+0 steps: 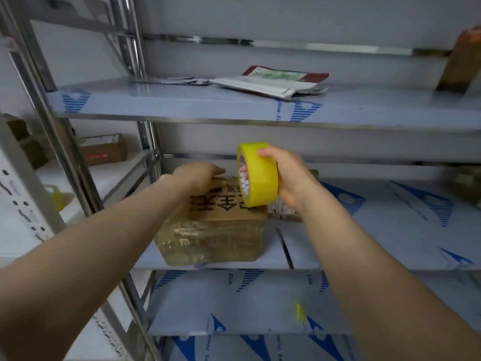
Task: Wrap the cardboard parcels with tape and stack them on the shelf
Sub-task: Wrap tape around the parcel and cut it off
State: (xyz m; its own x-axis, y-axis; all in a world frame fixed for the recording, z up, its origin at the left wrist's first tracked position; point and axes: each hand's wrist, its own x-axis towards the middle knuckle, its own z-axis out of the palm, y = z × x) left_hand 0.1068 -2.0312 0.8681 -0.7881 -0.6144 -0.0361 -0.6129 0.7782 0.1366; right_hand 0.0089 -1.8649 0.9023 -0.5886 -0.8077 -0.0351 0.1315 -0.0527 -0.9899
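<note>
One cardboard parcel [212, 225] sits on the middle shelf [364, 230] of a steel rack, close to its front edge and toward the left upright. Its near face is glossy and wrinkled under layers of clear tape, so the wrapping looks largely done on that side; the top shows bare brown card with dark printed characters, and whether tape crosses it I cannot tell. The left hand [199, 175] lies flat on the far left corner of the parcel's top, fingers spread and pressing rather than gripping. The right hand [286, 178] is closed around a yellow tape roll [256, 174], fingers through its core, holding it just above the parcel's right end. No loose strip between roll and box can be made out. My judgement: this parcel is placed or nearly so, and any further parcels remain to be wrapped and stacked on it.

All shelves wear pale blue protective film with printed blue logos. The upper shelf [182, 102] carries a flattened printed bag [273, 83]; the shelves below look bare. A neighbouring rack on the left holds a small open box [102, 149]. Behind is a plain white wall.
</note>
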